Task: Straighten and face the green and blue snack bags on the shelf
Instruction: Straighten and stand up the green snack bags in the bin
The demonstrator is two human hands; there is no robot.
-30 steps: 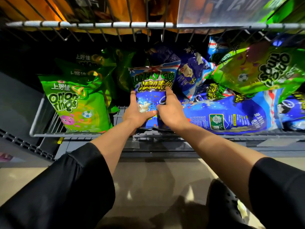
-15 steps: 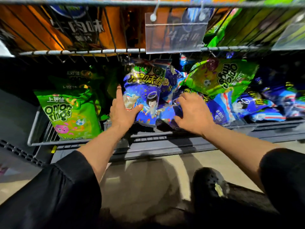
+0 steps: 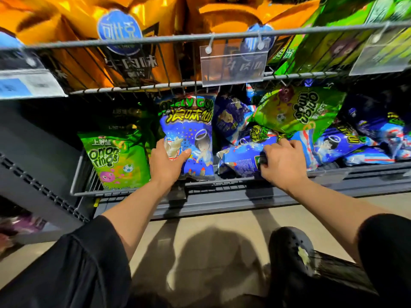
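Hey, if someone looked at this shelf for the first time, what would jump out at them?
Probably the two hands on the lower shelf: the left hand holds an upright blue bag front-out, while the right hand grips a blue bag lying flat. Next, a green bag tipped sideways on the blue pile at right, unlike the upright green bag at left. Above, big orange bags fill the upper shelf.

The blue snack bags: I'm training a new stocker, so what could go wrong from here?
1. The left hand holds only one side of the upright blue bag; let go early, it may tip forward over the wire rail.
2. The right hand grips a flat-lying blue bag beneath the pile; pulling it could bring down the tilted green Onion Rings bag resting above.
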